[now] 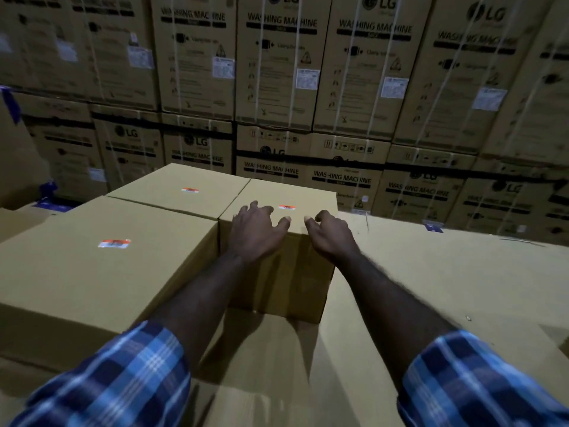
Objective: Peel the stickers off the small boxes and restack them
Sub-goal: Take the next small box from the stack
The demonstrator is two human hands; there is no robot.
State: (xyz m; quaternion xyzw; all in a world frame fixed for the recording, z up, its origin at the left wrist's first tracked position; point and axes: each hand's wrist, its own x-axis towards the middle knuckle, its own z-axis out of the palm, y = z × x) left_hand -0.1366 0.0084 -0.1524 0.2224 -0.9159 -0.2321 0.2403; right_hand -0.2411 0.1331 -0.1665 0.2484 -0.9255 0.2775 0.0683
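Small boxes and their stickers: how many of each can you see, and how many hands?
Small boxes: 3, left, back, right
Stickers: 3, all on box tops
Hands: 2, left hand, right hand, both on the right box
Total: 8

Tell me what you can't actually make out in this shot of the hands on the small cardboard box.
Head view only:
- Orange-and-white sticker on the small brown cardboard box: print too small and blurred.
- Box's far and right sides: hidden by the box itself.
- Left hand and right hand: palms and how firmly they press are hidden by the hands' backs.
- Blue plaid sleeves: cut off by the bottom edge.
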